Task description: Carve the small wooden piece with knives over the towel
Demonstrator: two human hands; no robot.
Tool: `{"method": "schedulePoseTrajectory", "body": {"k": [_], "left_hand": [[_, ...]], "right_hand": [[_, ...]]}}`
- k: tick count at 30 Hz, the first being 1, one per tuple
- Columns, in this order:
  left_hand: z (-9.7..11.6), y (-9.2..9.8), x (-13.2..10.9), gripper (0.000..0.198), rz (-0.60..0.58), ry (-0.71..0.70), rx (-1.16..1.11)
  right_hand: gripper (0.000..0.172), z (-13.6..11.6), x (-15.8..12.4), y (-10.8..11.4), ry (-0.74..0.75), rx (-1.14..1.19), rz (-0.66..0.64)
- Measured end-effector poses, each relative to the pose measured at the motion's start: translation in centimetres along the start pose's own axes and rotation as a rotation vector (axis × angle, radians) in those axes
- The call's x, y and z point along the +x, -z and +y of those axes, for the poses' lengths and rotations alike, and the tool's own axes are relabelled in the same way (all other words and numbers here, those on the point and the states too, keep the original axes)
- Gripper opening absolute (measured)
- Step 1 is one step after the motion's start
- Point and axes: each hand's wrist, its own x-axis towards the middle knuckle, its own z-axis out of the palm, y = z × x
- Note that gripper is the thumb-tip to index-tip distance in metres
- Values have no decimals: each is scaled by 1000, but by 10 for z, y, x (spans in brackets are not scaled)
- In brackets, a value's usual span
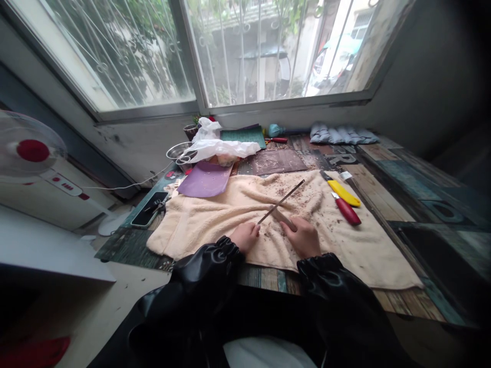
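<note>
On lettering, we read one large pale "R" [342,159] printed on the patterned bench [378,191], towards its far side; the marks next to it are too unclear for us to make out. A small white tag [346,175] lies by the far right part of the cream towel [209,217], and any print on it is too small to read.

We find the thin dark strip [286,198] above the middle of the towel, straight and narrow, slanting from lower left to upper right with its far end free. The brown piece [283,219] is short, stick-like and plain, and slants the other way, its far end close by the strip. We cannot tell whether the two touch. Brown crumbs [287,190] are scattered on the towel around and beyond them.

The fingers of the left hand [245,237] are closed on the near end of the strip. Those of the right hand [306,239] are curled around the near part of the brown piece, thumb laid along it. To the right, we note a yellow-handled tool [347,194] and a red-handled tool [348,211] lying side by side.
</note>
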Motion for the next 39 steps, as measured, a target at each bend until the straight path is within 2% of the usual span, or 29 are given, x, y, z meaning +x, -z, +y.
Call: {"method": "schedulePoseTrajectory", "body": {"k": [20,30,39], "left_hand": [[-9,1,-11,38,-29,10,6],[-7,1,0,40,-21,40,30],[-11,5,-14,41,-42,37,59]], "right_hand": [[29,1,0,-1,-54,26,17],[25,3,1,-2,-16,-5,-5],[24,1,0,-4,-2,-40,30]]}}
